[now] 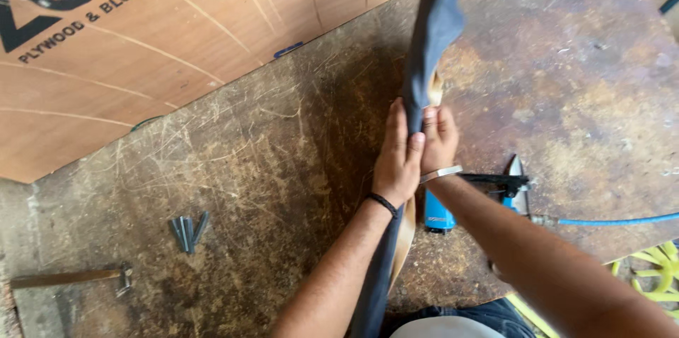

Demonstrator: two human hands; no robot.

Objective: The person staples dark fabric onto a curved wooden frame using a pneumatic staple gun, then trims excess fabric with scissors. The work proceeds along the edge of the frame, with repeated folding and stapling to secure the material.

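Both hands pinched together mid-counter, left hand and right hand gripping a dark cloth strip with tan backing, strip running up between them, blue air tool just behind the wrists

Soft, even daylight, brighter toward the upper right, with faint shadows, no glare, and mostly sharp focus.

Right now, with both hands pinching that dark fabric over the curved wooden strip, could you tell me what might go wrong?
The left hand and right hand press the dark fabric onto the thin curved wooden strip; it may slip or wrinkle if the grip loosens. The blue air tool lies just under the right forearm, so an elbow could knock it. Its blue hose trails across the bench and might snag.
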